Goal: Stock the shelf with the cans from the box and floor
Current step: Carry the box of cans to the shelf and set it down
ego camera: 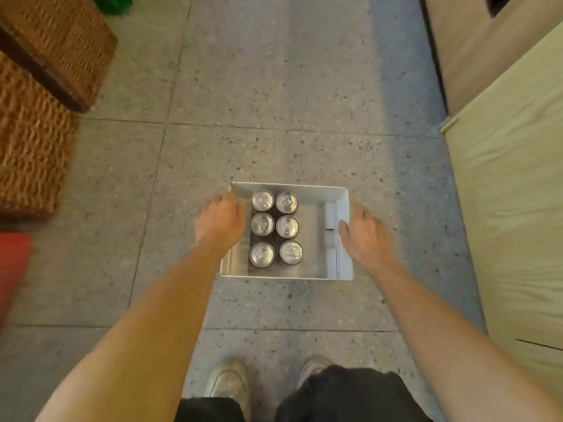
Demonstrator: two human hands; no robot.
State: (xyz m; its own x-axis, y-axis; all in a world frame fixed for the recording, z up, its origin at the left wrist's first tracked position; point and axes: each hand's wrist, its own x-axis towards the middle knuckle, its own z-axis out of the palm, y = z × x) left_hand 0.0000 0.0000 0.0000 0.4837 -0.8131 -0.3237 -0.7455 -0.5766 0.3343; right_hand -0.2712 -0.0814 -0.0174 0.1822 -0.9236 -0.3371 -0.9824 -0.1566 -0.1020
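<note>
A white open box point(304, 188) sits on the speckled tile floor in front of my feet. Inside it stand several silver-topped cans point(276, 227) in two columns on the box's left side; the right part of the box floor is bare. My left hand point(221, 219) is over the box's left wall, fingers curled down at the rim. My right hand point(364, 234) is at the right wall, thumb inside the rim, fingers spread outside. Whether either hand grips the wall is unclear. The image is blurred.
Woven brown baskets point(39, 123) stand at the left, with a red object point(13, 269) below them. Light wooden furniture point(511, 193) runs along the right. My two shoes point(228, 385) are at the bottom centre. Open floor lies beyond the box.
</note>
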